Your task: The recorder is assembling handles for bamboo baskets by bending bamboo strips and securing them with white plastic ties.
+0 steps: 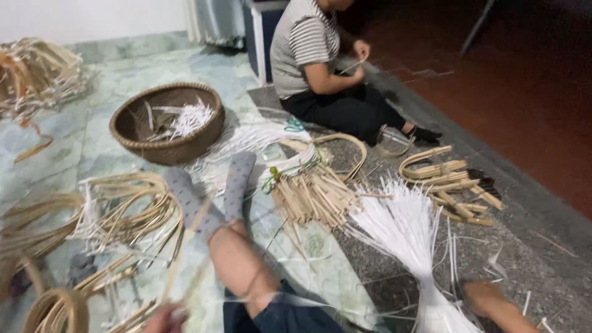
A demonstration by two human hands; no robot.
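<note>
Right, we sit on the floor, legs out. Our left hand, blurred at the bottom edge, grips a thin cane strip that runs up past the socks. Our right hand rests by the white strip bundle; grip we cannot tell. We'd keep the strip taut and clear of the loose cane loops.
</note>
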